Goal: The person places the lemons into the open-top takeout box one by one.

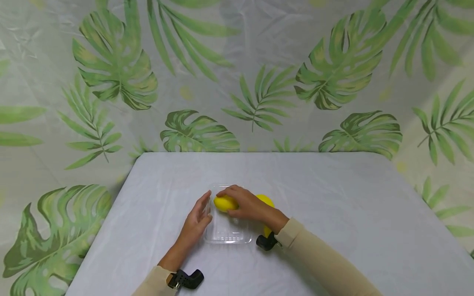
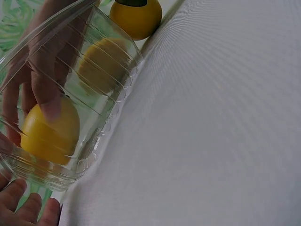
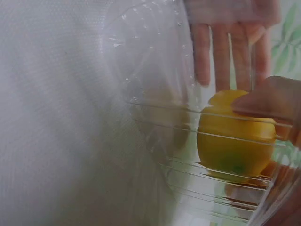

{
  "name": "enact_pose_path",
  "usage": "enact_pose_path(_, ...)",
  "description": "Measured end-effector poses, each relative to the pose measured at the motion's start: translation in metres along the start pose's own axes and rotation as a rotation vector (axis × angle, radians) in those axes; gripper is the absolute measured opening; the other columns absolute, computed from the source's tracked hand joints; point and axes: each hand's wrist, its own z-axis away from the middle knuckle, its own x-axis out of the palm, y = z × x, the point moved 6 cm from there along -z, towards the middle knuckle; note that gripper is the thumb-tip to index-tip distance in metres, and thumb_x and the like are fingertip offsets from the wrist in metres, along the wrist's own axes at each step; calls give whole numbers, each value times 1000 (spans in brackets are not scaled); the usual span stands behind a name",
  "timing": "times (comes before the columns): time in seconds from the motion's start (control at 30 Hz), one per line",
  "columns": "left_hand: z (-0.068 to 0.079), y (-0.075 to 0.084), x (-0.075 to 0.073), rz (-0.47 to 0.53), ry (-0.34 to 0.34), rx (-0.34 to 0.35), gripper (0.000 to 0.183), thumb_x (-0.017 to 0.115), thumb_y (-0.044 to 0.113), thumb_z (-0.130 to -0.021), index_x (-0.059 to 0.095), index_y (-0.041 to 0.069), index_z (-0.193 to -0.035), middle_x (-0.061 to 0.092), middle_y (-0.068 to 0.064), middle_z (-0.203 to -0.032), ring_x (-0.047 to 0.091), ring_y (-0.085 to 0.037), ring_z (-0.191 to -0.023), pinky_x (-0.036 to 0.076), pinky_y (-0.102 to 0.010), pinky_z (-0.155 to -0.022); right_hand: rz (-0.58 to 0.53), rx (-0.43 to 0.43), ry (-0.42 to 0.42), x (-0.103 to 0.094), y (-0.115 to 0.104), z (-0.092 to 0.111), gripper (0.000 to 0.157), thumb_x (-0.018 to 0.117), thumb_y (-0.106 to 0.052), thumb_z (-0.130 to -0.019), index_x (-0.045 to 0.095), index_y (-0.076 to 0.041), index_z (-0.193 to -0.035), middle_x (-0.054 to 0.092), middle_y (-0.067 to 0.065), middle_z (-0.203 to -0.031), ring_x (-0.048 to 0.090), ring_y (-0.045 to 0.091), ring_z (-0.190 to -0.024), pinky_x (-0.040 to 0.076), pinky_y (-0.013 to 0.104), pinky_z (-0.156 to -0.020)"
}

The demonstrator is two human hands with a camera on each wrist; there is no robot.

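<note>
Right hand (image 1: pixel 247 204) held a lemon (image 1: pixel 224 203) inside the box (image 1: pixel 227 241), fingers wrapped round it. Left hand (image 1: pixel 196 222) stood by the left wall, fingers nearly straight, contact unclear. Thin plastic likely wanted bracing, with the lemon kept low.

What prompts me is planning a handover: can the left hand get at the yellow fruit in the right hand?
Probably not directly: the clear container's wall stands between the left hand and yellow fruit, though reaching over might work.
</note>
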Motion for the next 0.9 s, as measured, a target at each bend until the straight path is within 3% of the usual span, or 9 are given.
enact_pose_path(0.37, 0, 0, 0, 31, -14, 15, 66, 44, -11, -90, 27, 6, -151, 25, -15, -157, 23, -26, -144, 27, -33, -112, 52, 25, -29, 3, -1, 0, 49, 70, -9, -85, 55, -14, -132, 53, 3, -132, 45, 22, -126, 39, 37, -108)
enact_pose_path(0.9, -1, -2, 0, 30, -18, 17, 66, 44, -11, -90, 27, 7, -151, 24, -11, -158, 22, -24, -145, 27, -34, -112, 91, 66, -10, 1, -1, -2, 46, 70, -11, -87, 59, -16, -132, 50, 12, -134, 45, 28, -126, 41, 40, -106)
